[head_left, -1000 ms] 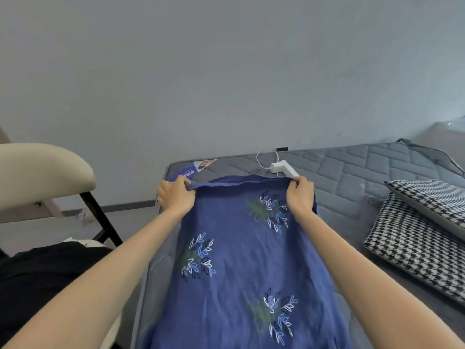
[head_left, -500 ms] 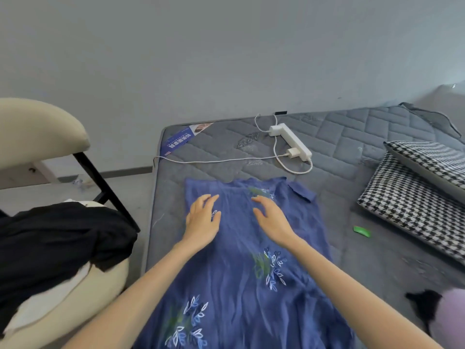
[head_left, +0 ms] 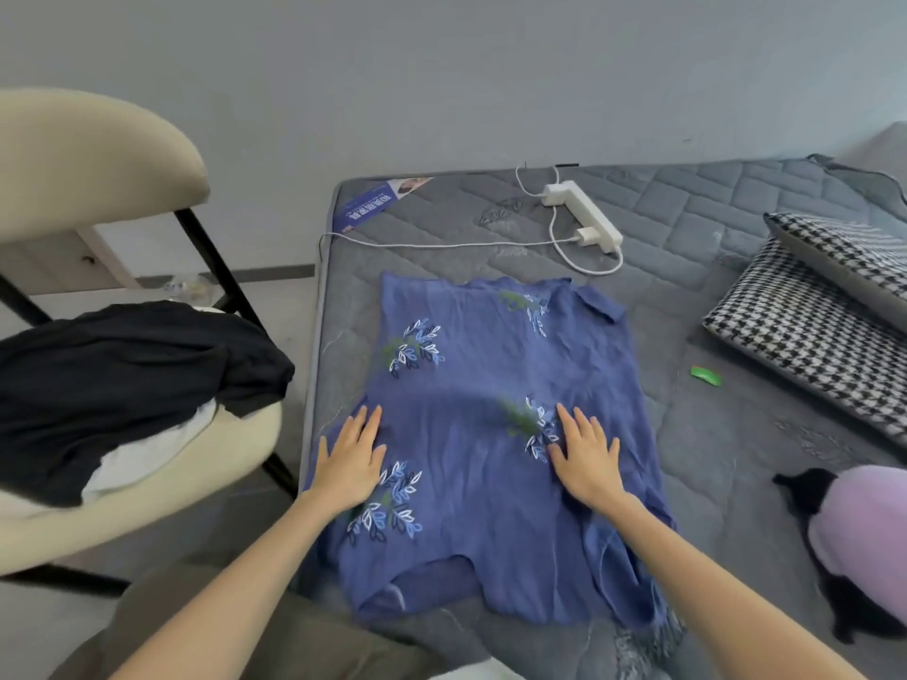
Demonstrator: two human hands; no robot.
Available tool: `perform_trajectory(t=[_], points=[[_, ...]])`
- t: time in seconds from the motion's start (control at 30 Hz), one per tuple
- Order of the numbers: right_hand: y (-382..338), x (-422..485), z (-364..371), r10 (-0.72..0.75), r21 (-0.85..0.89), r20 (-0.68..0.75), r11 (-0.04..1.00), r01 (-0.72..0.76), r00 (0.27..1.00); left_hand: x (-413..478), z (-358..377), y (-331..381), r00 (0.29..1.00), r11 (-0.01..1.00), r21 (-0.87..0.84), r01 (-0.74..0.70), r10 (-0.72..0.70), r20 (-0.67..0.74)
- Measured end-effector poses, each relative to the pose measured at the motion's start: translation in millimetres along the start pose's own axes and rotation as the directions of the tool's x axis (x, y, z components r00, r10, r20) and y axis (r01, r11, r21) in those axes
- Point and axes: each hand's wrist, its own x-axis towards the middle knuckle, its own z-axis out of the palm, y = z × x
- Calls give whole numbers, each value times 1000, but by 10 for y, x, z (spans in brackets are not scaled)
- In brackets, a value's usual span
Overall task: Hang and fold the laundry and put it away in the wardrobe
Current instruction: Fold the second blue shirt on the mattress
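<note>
Shirt (head_left: 491, 424) laid flat on mattress (head_left: 711, 458), no fold yet. L hand (head_left: 351, 463) & R hand (head_left: 586, 463): fingers straight, pressing shirt. Dark clothes (head_left: 122, 380) on chair (head_left: 73, 154) pending; wardrobe unseen.

I have both bare forearms extended from the near edge toward the far side, converging slightly. My left hand (head_left: 351, 461) lies flat, palm down, fingers straight and slightly fanned. My right hand (head_left: 586, 461) lies flat, palm down, level with the left and well apart from it, fingers straight.
</note>
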Motion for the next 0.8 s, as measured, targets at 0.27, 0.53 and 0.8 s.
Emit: perform_trajectory(t=[0.27, 0.53, 0.8], points=[[-1028, -511, -7, -406, 251, -268, 846, 470, 874, -318, -16, -361, 910, 815, -530, 234, -376, -176], [-1542, -898, 460, -717, 61, 373, 653, 755, 589, -578, 225, -673, 904, 617, -755, 222, -420, -77], [-1389, -910, 613, -803, 33, 201, 578, 815, 561, -545, 235, -709, 867, 529, -847, 43, -442, -232]])
